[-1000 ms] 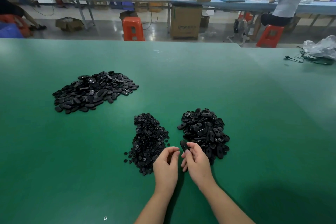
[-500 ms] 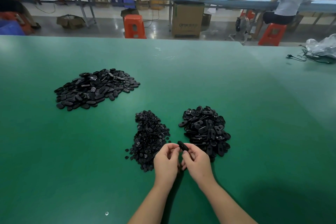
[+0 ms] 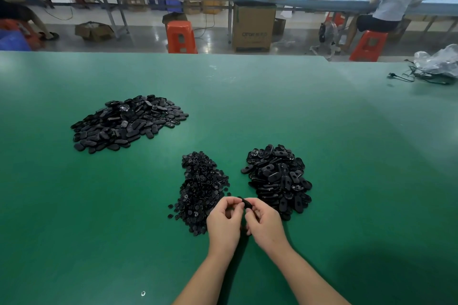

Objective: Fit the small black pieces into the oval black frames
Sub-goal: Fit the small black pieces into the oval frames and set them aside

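My left hand (image 3: pixel 224 223) and my right hand (image 3: pixel 265 223) meet near the table's front, fingertips together. Between them they pinch one oval black frame (image 3: pixel 246 202), its upper end showing above the fingers. Whether a small piece sits in it is hidden by the fingers. A heap of small black pieces (image 3: pixel 200 188) lies just left of the hands. To the right of the hands is a heap of oval black frames (image 3: pixel 277 178). A third, flatter heap of oval black parts (image 3: pixel 126 122) lies far off to the left.
The green table (image 3: pixel 347 156) stretches wide around the heaps. A clear plastic bag with black cables (image 3: pixel 436 67) sits at the far right edge. One small pale piece (image 3: pixel 143 293) lies alone near the front edge. Beyond the table are red stools, cardboard boxes and a seated person.
My hands have closed together around the oval frame, and the left fingertips now pinch its end. The view has shifted slightly downward.
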### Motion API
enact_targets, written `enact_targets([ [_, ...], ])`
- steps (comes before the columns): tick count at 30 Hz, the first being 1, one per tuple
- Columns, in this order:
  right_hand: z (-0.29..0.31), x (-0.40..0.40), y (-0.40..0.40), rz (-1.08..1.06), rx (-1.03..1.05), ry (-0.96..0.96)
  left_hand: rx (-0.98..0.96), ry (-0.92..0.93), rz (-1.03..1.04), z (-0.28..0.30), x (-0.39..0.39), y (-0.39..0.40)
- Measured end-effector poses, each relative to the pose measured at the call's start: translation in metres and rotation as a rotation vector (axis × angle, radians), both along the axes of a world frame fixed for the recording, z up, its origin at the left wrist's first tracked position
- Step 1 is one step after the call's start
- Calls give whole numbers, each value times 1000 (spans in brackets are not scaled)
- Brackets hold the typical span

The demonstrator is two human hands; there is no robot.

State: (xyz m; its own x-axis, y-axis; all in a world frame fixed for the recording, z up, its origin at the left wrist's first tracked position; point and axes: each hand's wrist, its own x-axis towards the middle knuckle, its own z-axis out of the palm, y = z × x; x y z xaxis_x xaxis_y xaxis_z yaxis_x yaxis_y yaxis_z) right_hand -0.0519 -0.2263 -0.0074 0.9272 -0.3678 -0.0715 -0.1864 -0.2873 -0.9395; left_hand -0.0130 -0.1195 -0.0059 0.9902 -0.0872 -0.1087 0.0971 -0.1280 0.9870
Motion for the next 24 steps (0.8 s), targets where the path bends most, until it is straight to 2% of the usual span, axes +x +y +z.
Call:
enact_targets([
  [8, -2, 2, -7, 16, 84, -4, 99, -86, -19, 1, 1, 1],
  [14, -6, 3, -8, 12, 105, -39, 2, -23, -31, -1, 1, 3],
  [24, -2, 2, -7, 4, 116, -46, 13, -20, -71, 1, -1, 3],
])
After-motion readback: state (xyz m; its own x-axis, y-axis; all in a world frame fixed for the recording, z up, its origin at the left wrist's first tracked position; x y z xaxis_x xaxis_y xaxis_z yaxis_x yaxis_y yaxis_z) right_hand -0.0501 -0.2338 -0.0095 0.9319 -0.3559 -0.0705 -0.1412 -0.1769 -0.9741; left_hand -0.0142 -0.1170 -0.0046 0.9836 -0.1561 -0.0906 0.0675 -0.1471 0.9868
